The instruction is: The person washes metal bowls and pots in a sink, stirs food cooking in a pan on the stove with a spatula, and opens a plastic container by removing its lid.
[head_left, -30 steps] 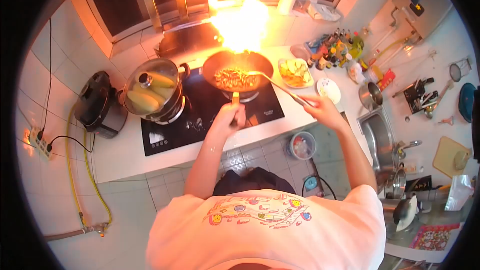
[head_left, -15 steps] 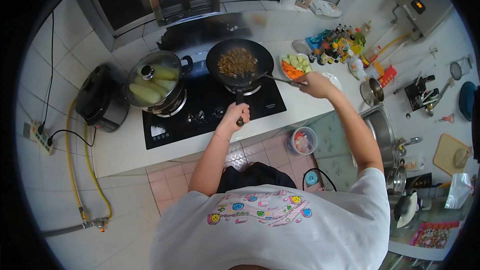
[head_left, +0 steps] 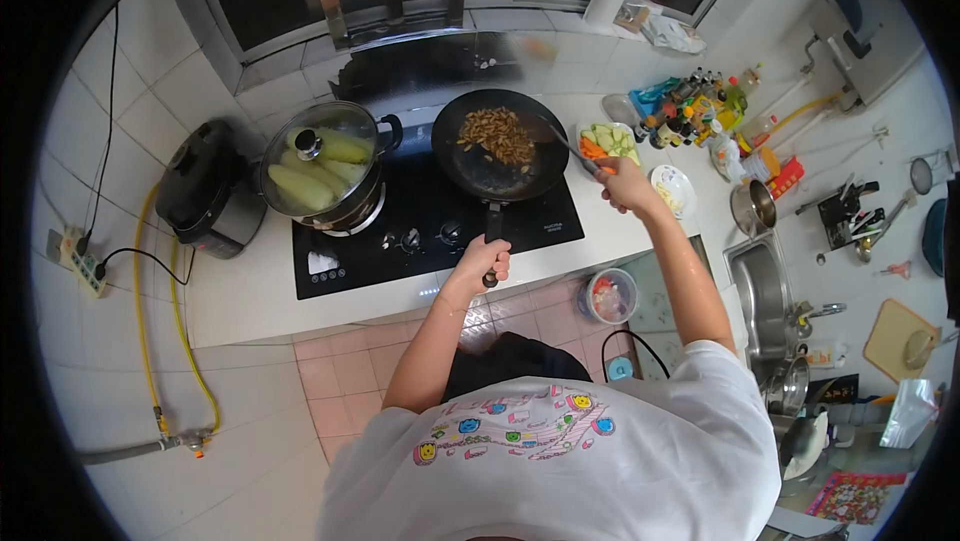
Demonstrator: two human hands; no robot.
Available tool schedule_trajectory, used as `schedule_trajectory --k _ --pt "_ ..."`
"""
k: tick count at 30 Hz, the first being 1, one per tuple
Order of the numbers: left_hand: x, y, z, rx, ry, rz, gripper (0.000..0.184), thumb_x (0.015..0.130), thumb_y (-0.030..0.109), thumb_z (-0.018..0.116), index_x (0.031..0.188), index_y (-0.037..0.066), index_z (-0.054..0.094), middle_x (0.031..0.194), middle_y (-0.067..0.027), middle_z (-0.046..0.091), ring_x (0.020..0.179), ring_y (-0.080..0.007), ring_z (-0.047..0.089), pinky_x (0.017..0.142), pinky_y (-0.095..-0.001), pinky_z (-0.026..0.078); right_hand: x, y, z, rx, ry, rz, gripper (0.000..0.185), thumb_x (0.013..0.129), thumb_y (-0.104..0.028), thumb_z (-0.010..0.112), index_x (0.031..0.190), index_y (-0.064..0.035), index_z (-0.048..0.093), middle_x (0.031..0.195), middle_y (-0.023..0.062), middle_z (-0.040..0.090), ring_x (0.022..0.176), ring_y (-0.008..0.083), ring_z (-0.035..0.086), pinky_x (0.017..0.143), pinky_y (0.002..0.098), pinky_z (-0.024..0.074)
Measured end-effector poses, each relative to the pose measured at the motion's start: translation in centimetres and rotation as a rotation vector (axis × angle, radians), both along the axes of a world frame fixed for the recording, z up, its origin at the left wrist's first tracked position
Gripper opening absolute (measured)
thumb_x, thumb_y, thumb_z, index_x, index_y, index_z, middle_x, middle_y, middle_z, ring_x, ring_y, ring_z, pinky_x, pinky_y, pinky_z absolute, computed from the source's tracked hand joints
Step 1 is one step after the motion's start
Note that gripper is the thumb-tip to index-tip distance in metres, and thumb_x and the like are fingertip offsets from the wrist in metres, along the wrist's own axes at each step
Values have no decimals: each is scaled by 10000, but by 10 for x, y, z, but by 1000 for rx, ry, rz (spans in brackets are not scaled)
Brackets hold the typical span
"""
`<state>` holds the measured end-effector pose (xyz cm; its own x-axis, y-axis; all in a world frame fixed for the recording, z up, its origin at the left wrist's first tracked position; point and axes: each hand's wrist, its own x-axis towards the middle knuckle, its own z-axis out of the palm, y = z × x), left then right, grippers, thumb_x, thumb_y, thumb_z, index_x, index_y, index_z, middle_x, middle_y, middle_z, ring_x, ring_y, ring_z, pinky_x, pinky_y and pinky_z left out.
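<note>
My left hand (head_left: 483,263) is closed around the handle of a black wok (head_left: 500,184) on the right side of the stove. Brown cooked strips (head_left: 495,133), perhaps meat, lie together in its back half. A long-handled spatula (head_left: 565,143) is in my right hand (head_left: 630,187), its head reaching over the wok's right inner wall. Whether the blade touches the metal I cannot tell. Just beyond my right hand, a plate holds green slices (head_left: 610,139) and orange carrot slices (head_left: 592,149). Beside that hand is a small white plate (head_left: 684,203) with pale pieces.
On the left burner stands a lidded glass-topped pot (head_left: 300,186) with corn cobs inside. A black electric cooker (head_left: 210,186) sits at the counter's left end. Bottles (head_left: 690,106) crowd the back right corner, near a metal bowl (head_left: 752,206) and the sink (head_left: 758,286). A bin (head_left: 608,309) stands below.
The spatula has moved from the wok's lower right to its upper right side. The brown strips now lie more toward the back. The whole view has shifted slightly.
</note>
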<state>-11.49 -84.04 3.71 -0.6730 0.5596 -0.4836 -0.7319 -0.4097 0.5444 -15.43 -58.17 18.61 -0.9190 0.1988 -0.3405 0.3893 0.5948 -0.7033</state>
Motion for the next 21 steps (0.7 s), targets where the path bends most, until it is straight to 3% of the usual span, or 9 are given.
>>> schedule_trajectory --k 5,8,9,13,14,16,17,20,21 --pt "-8 2 3 -23 -1 -22 169 856 3 501 807 117 387 580 8 430 413 -59 382 353 -226 299 -50 20 -19 -257 -240 -125 131 926 -121 474 983 -11 514 618 105 542 370 101 410 311 238 319" --pt "-11 0 4 -52 -7 -33 158 846 1 493 787 106 389 572 -2 423 409 -72 387 354 -238 312 -83 14 -42 -641 -332 -200 171 936 -144 471 829 -10 473 603 65 539 352 76 373 308 207 292" --pt "-11 0 5 -67 -12 -36 155 841 0 489 776 100 390 568 -6 419 408 -79 390 355 -244 319 -93 19 -49 -744 -391 -188 157 931 -145 487 965 7 511 604 58 538 343 62 342 304 197 260" --pt "-10 -3 -1 -77 6 -24 141 848 15 493 778 93 398 561 -10 426 403 -76 389 350 -241 319 -72 15 13 -298 -216 202 210 891 -95 507 1034 27 600 582 63 534 338 81 349 304 243 263" --pt "-10 -3 -1 -75 7 -29 138 850 20 495 782 92 399 561 -11 429 401 -76 389 346 -240 316 -71 11 32 -199 -215 211 171 889 -109 523 918 20 630 542 47 526 336 89 377 306 253 274" --pt "-8 -3 0 -96 12 -46 138 853 26 499 785 89 398 562 -14 436 396 -76 389 338 -239 310 -92 20 18 9 -72 253 159 900 -120 517 875 -5 624 514 9 464 338 65 354 310 245 246" --pt "-9 -4 2 -117 18 -51 140 854 28 501 784 88 396 562 -15 439 393 -76 390 334 -238 306 -106 21 11 118 -52 263 179 894 -122 541 963 3 649 506 3 463 348 68 374 321 253 266" --pt "-14 -6 -2 -143 22 -74 166 861 30 511 771 93 387 566 -13 446 391 -69 386 326 -233 287 -118 2 6 -103 -3 301 247 885 -106 564 1092 -2 652 514 4 480 365 68 388 339 243 288" --pt "-14 -6 -2 -146 16 -76 186 867 28 515 759 102 384 569 -10 446 396 -64 381 329 -233 281 -114 -7 9 -109 -58 327 338 868 -76 588 1202 -27 619 525 3 494 379 69 403 360 227 297"
